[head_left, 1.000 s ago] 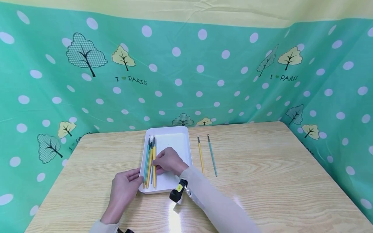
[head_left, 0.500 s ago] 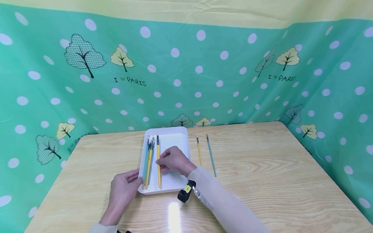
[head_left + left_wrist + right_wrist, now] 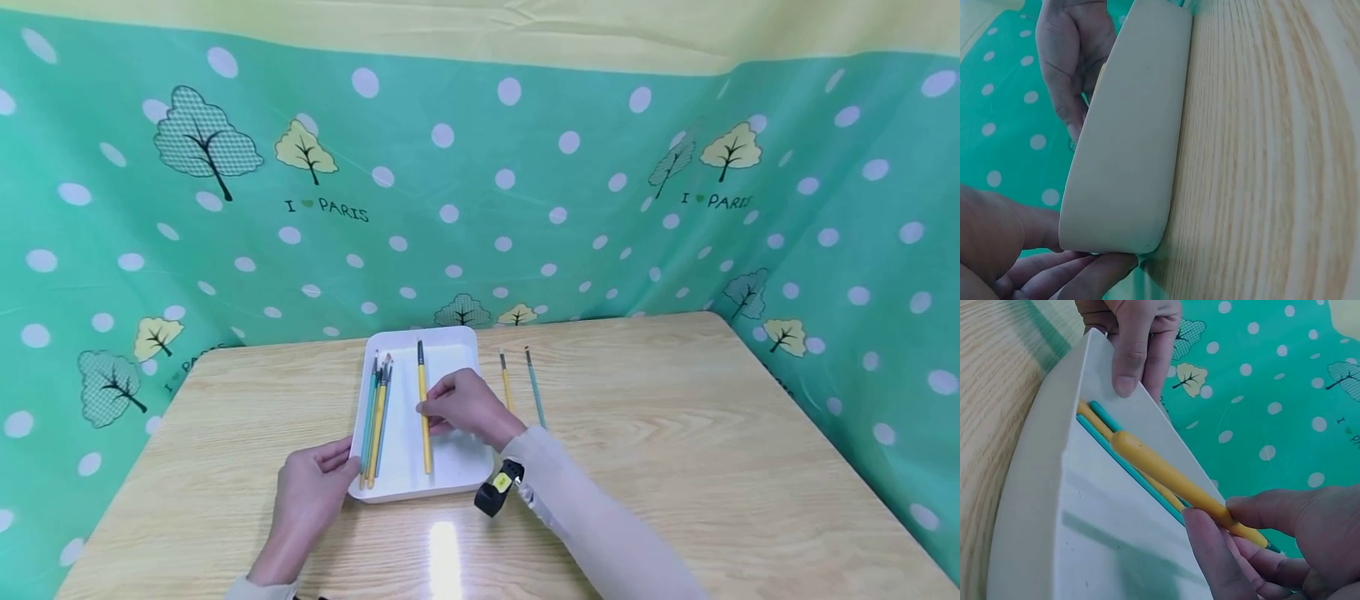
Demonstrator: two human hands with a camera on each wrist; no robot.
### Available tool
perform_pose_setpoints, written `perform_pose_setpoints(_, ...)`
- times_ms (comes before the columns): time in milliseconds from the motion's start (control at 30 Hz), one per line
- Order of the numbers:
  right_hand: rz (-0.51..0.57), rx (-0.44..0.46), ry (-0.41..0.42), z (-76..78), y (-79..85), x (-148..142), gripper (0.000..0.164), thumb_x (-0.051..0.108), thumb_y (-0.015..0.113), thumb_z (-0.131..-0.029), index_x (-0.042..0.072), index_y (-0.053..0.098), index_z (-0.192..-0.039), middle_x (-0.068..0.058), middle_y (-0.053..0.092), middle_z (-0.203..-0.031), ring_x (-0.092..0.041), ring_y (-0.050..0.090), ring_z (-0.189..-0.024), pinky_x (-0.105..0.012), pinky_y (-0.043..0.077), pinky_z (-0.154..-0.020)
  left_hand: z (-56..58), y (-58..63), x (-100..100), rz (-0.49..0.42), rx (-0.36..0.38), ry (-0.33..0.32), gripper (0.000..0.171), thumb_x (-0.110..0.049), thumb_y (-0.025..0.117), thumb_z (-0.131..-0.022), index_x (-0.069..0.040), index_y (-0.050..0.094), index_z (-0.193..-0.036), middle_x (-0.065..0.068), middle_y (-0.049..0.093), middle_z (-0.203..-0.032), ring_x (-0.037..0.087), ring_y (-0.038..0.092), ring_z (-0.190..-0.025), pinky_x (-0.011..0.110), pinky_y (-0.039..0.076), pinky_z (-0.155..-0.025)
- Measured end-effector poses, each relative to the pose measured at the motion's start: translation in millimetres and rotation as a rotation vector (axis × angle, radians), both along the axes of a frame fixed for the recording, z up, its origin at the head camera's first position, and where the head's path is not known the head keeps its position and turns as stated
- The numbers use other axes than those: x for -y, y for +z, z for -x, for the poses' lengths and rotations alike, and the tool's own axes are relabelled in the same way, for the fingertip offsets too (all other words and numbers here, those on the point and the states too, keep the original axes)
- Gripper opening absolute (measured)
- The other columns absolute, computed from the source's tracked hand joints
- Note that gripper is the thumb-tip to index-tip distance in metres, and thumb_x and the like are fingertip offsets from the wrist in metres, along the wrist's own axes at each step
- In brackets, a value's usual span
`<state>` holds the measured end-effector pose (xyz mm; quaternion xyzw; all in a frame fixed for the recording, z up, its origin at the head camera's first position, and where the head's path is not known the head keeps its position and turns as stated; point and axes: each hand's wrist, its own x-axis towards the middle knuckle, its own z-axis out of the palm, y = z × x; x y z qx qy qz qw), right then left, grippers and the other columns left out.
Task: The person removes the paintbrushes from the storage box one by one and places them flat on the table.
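A white tray [image 3: 456, 473] lies on the wooden table, with my left hand [image 3: 309, 496] gripping its left wall near the front corner. In the right wrist view, the left thumb presses the inside while the fingers lie outside. A thick yellow paintbrush [image 3: 427, 447] with a dark ferrule is pinched between thumb and fingers of my right hand [image 3: 467, 407], over the middle of the tray. In the right wrist view the brush [image 3: 1169, 478] appears raised above the tray floor. Several teal and yellow paintbrushes [image 3: 377, 425] lie bunched along the tray's left side, bristles pointing away.
Right of the tray, a thin yellow paintbrush [image 3: 507, 382] and a teal paintbrush [image 3: 534, 387] lie on the table [image 3: 675, 433], partly hidden by the right arm. A green polka-dot curtain [image 3: 480, 192] surrounds the back and sides.
My right hand has moved right with the thick yellow paintbrush, away from the bunched brushes toward the tray's middle. The left hand keeps its grip on the tray. The head view has shifted slightly.
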<state>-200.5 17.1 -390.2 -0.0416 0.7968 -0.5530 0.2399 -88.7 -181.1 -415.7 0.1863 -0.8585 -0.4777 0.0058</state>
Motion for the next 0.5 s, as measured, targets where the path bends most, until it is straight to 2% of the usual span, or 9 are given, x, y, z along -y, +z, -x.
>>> perform_pose_setpoints(300,0.005,-0.003,-0.012,1.8,3.1,-18.3,0.015,0.012,0.076,-0.090,0.003,0.068,-0.099,-0.012,0.073,-0.090,-0.020,0.075,-0.074,-0.036,0.068,-0.076,-2.6,-0.6,1.0,-0.008,0.004,-0.012,0.039,-0.013,0.062,-0.098,0.005,0.063,-0.132,0.027,0.068,-0.126,0.040,0.067,-0.120,0.033,0.065,-0.086)
perform_pose_setpoints(500,0.021,-0.011,-0.011,5.6,3.3,-32.4,0.016,0.010,0.075,-0.091,0.001,0.069,-0.102,-0.013,0.072,-0.093,-0.021,0.074,-0.079,-0.033,0.068,-0.075,-9.1,1.3,0.9,-0.017,0.018,0.017,0.040,-0.014,0.066,-0.095,0.002,0.064,-0.132,0.024,0.069,-0.127,0.037,0.069,-0.119,0.028,0.065,-0.086)
